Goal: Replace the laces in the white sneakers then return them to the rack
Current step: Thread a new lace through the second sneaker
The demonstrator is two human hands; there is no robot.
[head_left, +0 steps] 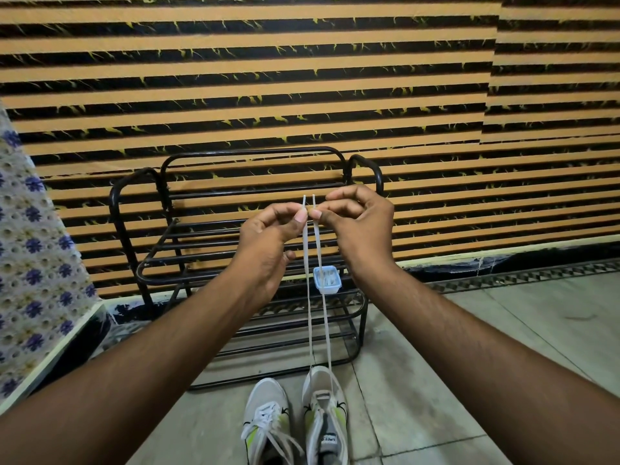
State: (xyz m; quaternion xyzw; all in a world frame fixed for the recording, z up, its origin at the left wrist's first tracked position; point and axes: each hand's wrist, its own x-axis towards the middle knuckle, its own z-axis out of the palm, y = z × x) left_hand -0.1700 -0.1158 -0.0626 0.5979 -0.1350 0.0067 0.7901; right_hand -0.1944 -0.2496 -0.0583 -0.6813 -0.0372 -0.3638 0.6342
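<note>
Below both hands, the lace (319, 250) rises taut from the sneaker (323, 414), tips upward; left hand (268, 236) and right hand (359, 226) each pinch one end, rack (165, 193) behind.

Two bare forearms (161, 357) — fine hair along them; left hand (268, 236) and right hand (360, 226) bare, thumbnails short.

Glossy black metal rack (141, 229)

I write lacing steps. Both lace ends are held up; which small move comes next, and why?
Probably bring the lace ends down and cross one into the next eyelet of the right-side sneaker. The left hand and right hand pinch tips that look level, and only the lowest eyelets seem laced.
</note>
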